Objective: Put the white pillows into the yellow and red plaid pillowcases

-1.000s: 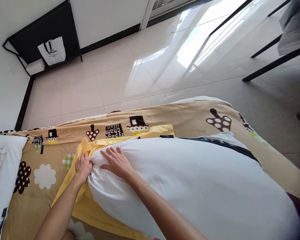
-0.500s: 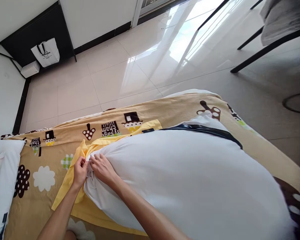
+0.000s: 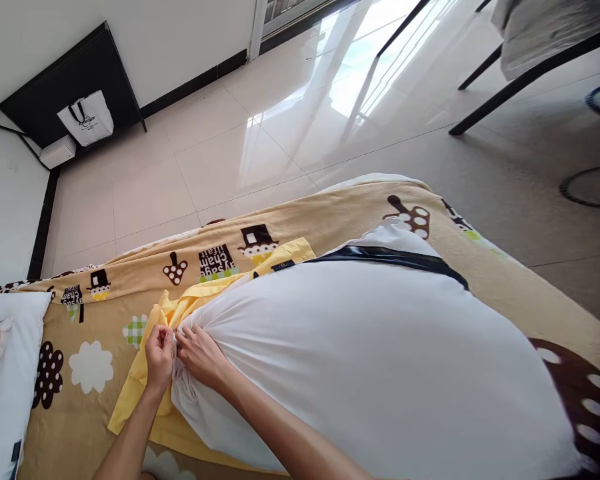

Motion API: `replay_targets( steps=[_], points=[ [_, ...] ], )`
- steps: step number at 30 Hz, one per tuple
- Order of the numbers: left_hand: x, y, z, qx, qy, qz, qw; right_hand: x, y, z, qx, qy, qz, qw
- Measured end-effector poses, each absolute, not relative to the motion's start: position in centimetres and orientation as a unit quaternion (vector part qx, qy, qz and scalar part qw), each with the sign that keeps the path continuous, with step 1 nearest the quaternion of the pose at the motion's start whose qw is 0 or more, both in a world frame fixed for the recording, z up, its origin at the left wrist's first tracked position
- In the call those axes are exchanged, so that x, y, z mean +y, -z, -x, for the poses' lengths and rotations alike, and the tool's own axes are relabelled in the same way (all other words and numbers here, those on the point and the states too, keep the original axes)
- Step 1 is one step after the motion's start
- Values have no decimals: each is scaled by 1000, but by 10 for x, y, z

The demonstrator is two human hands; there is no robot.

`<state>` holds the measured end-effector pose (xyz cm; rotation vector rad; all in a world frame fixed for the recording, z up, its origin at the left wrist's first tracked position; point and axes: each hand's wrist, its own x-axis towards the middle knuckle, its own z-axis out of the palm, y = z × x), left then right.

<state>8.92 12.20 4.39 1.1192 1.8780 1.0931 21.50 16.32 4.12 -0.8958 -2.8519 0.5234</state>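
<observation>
A plump white pillow [image 3: 370,353] with dark trim lies across the bed, its left end gathered into folds. Beneath and around that end spreads a yellow cloth [image 3: 140,387] that looks like a pillowcase. My left hand [image 3: 159,355] is closed in a pinch at the gathered end, where white and yellow fabric meet. Right beside it, my right hand [image 3: 200,357] has its fingers curled onto the bunched white fabric of the pillow. The fingertips of both hands are partly hidden in the folds.
A tan patterned blanket [image 3: 90,333] covers the bed. Another white pillow [image 3: 27,393] rests at the left edge. Beyond the bed are a tiled floor [image 3: 220,153], a white bag [image 3: 87,119] against a black panel [image 3: 45,100], and a dark-legged chair [image 3: 500,93].
Both hands stay together at the gathered end of the pillow, with more creases running from it. The view has shifted slightly.
</observation>
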Motion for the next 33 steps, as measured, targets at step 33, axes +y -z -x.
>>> replay_targets(
  steps=[33],
  points=[
    [173,-26,-80,806,-104,-540,219,176,-45,-246,-930,-118,346,29]
  ],
)
